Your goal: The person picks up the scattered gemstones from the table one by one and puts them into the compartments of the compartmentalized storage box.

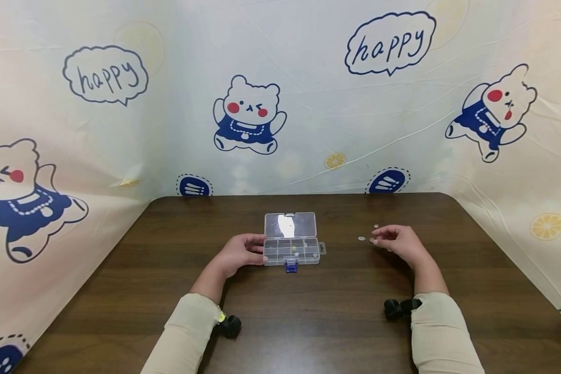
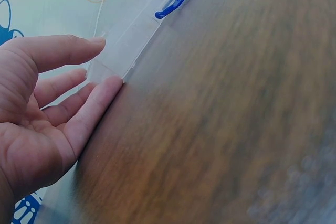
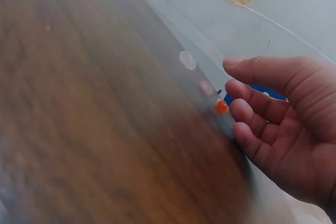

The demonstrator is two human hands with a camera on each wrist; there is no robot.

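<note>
A clear plastic compartment box [image 1: 271, 258] stands on the table with its lid [image 1: 273, 226] raised and a blue latch [image 1: 291, 266] at the front. Several small beads lie in its compartments. My left hand [image 1: 236, 254] touches the box's left end with nearly straight fingers and thumb. Over to the right, my right hand [image 1: 402, 244] hovers by loose beads, fingers loosely bent and thumb apart from the index finger. In the right wrist view, a whitish oval bead [image 3: 187, 60], a pink bead [image 3: 206, 87] and an orange bead [image 3: 221, 107] lie near its fingertips.
The brown wooden table [image 1: 318, 317] ends at a printed cloth backdrop [image 1: 308, 130] behind and at the sides. A hanging tab [image 1: 322, 248] sticks out from the box's right end. Black wrist cameras are strapped at both sleeves.
</note>
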